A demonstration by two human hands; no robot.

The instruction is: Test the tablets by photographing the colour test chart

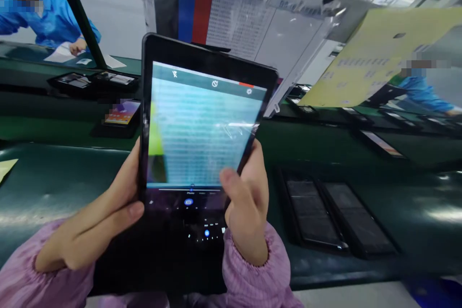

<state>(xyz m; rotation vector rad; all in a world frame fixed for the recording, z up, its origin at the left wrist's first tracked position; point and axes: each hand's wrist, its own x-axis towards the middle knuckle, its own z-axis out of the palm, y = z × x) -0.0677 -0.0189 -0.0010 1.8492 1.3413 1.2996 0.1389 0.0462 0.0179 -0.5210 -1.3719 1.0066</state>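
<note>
Between both hands a black tablet (202, 125) is held up, tilted, with its camera screen lit and a blurred page of text lines on it. My left hand (104, 216) grips its lower left edge, thumb along the side and the other fingers partly behind it. On the right edge, my right hand (247, 192) is wrapped round the tablet, its thumb over the lower right of the screen. Beyond the tablet hangs a printed sheet in a clear plastic sleeve (245, 24).
Two dark tablets (314, 211) lie side by side on the green bench (46, 173) at the right. A lit tablet (122, 111) lies behind on the left. Several more devices line the far shelf. A yellow sheet (371, 57) hangs at upper right. People in blue (54, 14) sit beyond.
</note>
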